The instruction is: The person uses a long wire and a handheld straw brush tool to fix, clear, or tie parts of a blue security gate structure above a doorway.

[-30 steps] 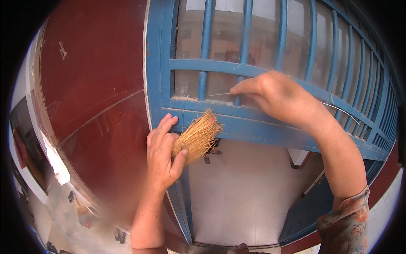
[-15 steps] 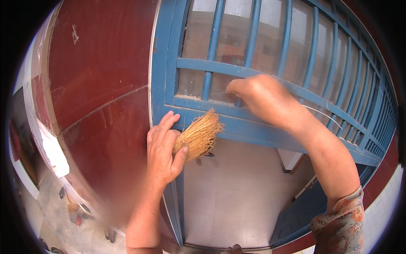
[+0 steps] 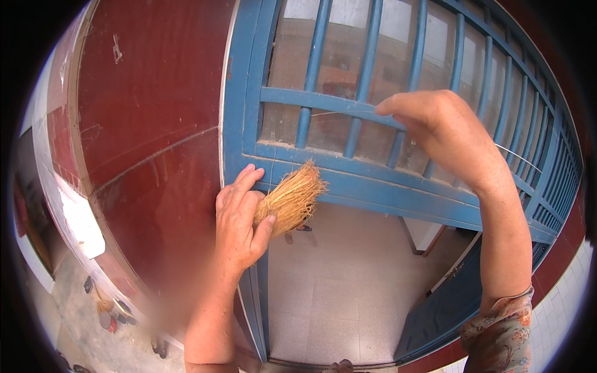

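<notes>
My left hand is closed round the bound end of a bundle of dry straw, pressed up against the blue door frame. The loose straw tips fan out to the upper right, and a thin dark strand stands up beside the bundle. Higher and to the right, my right hand is bent at the wrist, its fingertips pinched on a thin pale strand that runs leftward across the bars. A white strand curves out to the right of the same hand; whether both are one piece I cannot tell.
A blue barred window with glass behind it sits above the blue crossbeam. Dark red panelling stands on the left. Below is a doorway with a tiled floor and an open blue door. Shoes lie at lower left.
My right hand has moved up and to the right, drawing the pale strand with it from the lower rail to the upper one. The left hand and straw bundle stay in place.
</notes>
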{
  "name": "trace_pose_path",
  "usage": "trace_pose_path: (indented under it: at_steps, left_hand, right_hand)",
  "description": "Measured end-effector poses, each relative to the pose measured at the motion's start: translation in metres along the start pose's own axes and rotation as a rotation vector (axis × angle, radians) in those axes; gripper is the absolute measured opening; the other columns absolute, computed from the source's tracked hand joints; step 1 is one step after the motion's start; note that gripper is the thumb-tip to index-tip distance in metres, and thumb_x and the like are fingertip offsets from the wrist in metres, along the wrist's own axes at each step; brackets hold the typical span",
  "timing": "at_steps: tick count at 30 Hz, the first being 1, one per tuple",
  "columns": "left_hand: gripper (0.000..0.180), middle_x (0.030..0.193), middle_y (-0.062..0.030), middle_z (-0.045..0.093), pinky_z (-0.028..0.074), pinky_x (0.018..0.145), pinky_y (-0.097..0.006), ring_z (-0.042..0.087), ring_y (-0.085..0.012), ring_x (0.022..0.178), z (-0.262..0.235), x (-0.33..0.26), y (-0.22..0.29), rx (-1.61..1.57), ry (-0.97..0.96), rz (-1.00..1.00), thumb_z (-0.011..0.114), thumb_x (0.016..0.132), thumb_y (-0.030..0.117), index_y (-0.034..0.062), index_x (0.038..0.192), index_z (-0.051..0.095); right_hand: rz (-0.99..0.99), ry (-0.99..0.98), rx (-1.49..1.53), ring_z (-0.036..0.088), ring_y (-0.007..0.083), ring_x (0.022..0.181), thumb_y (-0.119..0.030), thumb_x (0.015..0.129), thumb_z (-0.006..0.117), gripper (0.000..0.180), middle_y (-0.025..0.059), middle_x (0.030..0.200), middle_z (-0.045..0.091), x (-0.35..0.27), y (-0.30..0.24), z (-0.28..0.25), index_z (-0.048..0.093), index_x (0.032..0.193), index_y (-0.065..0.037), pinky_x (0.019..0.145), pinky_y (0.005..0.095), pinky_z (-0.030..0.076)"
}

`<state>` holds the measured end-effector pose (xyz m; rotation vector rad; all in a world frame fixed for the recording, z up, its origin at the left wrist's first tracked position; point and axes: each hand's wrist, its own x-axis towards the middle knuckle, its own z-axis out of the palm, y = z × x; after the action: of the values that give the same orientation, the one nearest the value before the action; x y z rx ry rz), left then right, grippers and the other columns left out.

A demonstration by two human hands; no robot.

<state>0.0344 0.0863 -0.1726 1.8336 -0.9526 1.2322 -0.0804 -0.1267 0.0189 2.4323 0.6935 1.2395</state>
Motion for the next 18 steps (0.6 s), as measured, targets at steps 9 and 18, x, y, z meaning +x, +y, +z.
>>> trace_pose_path:
  at_steps: [9,18]
  left_hand:
    - [0.021,0.128,-0.0190,0.047,0.028,0.097,-0.047,0.039,-0.0334,0.125,0.001,0.001,-0.001,0.018,-0.007,-0.006,0.060,0.068,0.013,0.0021,0.084,0.054]
    - [0.021,0.126,-0.0198,0.048,0.029,0.096,-0.046,0.040,-0.0335,0.125,0.001,-0.001,-0.001,0.014,0.003,-0.004,0.059,0.066,0.012,0.0015,0.084,0.054]
  right_hand:
    - [-0.306,-0.138,-0.349,0.063,0.0221,0.062,0.000,0.061,0.062,0.015,0.0111,0.065,0.059,0.015,-0.050,0.007,0.061,0.076,-0.002,0.055,0.0282,0.049]
    - [-0.443,-0.319,-0.406,0.065,0.0243,0.064,-0.004,0.059,0.063,0.007,0.0129,0.061,0.060,0.061,-0.073,-0.011,0.062,0.066,-0.004,0.058,0.0292,0.050]
